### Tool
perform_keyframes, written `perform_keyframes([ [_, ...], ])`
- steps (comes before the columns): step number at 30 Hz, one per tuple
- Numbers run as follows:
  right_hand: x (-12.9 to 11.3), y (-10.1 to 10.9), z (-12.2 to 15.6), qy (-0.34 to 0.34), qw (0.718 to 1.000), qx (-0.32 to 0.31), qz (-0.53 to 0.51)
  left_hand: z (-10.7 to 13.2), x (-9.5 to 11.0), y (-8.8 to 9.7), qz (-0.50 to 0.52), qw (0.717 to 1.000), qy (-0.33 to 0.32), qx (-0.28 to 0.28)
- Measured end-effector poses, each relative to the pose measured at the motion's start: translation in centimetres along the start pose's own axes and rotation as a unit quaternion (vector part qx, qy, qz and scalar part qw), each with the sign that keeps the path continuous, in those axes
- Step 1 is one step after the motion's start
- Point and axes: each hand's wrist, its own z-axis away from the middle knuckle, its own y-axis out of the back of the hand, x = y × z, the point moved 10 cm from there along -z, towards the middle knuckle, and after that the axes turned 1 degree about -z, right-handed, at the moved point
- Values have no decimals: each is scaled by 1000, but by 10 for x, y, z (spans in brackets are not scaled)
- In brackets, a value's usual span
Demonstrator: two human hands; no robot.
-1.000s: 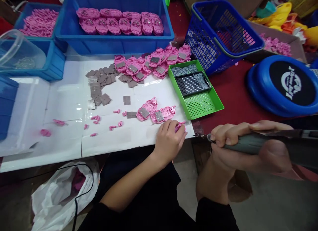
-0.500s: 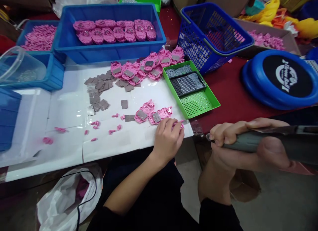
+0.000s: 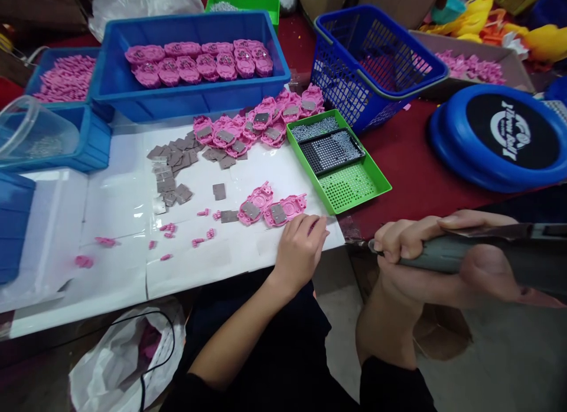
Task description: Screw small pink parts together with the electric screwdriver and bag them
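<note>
Head view: your left hand (image 3: 300,250) rests curled at the near edge of the white sheet on the tabletop (image 3: 416,169), its grip closed over a small pink plastic part (image 3: 313,225), mostly hidden. Two pink plastic shells with grey metal plates (image 3: 271,207) lie just beside it. Your right hand (image 3: 436,255) is clenched around a grey electric screwdriver (image 3: 447,259), tip pointing left, near the green plastic screw tray (image 3: 339,164).

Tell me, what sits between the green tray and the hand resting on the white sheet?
In the head view, between the green tray and the left hand there is only bare white sheet; two pink shells lie just left of that gap.
</note>
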Motion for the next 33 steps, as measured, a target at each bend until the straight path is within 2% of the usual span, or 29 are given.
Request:
perform_keyframes([
  [3,-3,-4,-1,20,999,-16,-29,1,-3,2,35,999,9,15],
  [11,4,-7,-6,-13,999,-32,-35,3,-7,12,79,994,16,67],
  [15,8,0,-6,6,999,-2,-31,4,-9,13,75,995,20,63],
  [20,14,0,-8,-18,1000,-15,-12,4,-9,16,78,994,25,70],
  [25,16,3,-8,-22,1000,-1,-8,1,-5,13,74,995,19,56],
  [30,17,2,-8,-13,1000,-7,-22,0,-4,12,63,997,14,52],
  [33,19,-5,-11,-31,999,-28,-19,0,-6,13,74,996,15,49],
])
